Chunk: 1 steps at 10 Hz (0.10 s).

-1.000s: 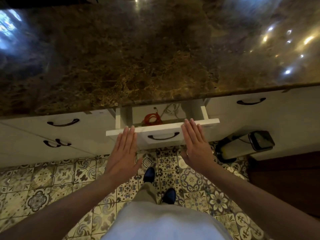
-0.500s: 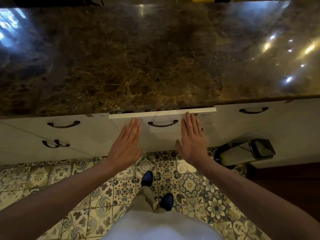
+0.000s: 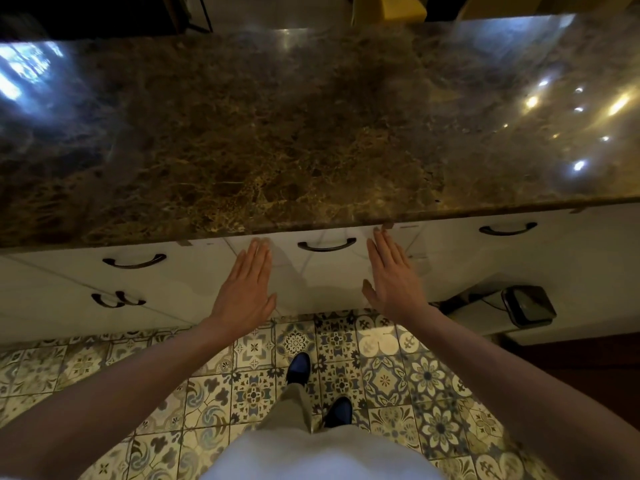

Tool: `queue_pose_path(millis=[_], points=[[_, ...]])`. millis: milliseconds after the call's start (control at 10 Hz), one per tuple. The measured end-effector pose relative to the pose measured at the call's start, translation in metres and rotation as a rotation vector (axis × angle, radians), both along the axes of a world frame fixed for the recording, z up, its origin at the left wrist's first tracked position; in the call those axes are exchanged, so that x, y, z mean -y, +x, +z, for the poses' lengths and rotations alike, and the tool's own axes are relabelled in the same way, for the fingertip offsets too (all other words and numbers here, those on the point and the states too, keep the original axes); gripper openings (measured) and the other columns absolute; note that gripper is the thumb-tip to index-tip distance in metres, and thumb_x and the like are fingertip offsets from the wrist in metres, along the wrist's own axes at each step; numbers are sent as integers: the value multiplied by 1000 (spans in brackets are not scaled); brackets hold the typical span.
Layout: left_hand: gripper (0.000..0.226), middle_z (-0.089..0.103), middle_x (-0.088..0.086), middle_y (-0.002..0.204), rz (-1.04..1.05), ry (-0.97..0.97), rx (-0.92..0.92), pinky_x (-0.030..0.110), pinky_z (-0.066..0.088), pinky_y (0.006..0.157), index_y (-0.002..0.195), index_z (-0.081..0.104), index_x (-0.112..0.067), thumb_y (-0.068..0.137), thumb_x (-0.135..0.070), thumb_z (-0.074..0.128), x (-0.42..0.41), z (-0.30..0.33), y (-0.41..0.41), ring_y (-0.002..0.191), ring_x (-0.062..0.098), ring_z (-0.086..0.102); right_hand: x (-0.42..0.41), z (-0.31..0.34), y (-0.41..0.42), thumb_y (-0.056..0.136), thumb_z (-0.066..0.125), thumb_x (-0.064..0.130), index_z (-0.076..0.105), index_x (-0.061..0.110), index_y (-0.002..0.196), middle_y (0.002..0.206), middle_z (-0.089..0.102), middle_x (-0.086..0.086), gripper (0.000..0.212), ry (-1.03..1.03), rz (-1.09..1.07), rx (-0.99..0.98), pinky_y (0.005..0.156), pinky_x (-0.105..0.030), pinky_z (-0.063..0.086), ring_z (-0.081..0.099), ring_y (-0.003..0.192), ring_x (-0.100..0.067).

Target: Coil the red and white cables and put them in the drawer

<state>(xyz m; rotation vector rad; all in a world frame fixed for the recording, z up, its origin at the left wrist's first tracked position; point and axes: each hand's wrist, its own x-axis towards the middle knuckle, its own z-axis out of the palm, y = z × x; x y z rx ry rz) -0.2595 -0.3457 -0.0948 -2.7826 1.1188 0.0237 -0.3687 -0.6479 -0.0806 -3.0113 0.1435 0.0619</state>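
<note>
While the white drawer (image 3: pixel 325 271) sits flush under the marble counter (image 3: pixel 277 150), left hand (image 3: pixel 244 289) and right hand (image 3: pixel 393 278) lie flat on its front (fingers straight, holding nothing). Its dark handle (image 3: pixel 326 244) lies between them; cables unseen.

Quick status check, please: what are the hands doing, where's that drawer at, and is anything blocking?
Left hand and right hand open, fingers flat on drawer front. Drawer shut under counter; cables not visible. Nothing in the way.
</note>
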Motion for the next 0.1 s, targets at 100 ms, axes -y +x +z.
queue_pose_path(millis=[100], points=[[72,36,24,162,-84,-180,-41,48,41,116,155,36,4,97,-35,51,5,19,-4,145,37,45,-2,15,-1,95,62,31,34,5,158,169,25,-18,74,69,34,72,121,-53,37,26,155,-36]])
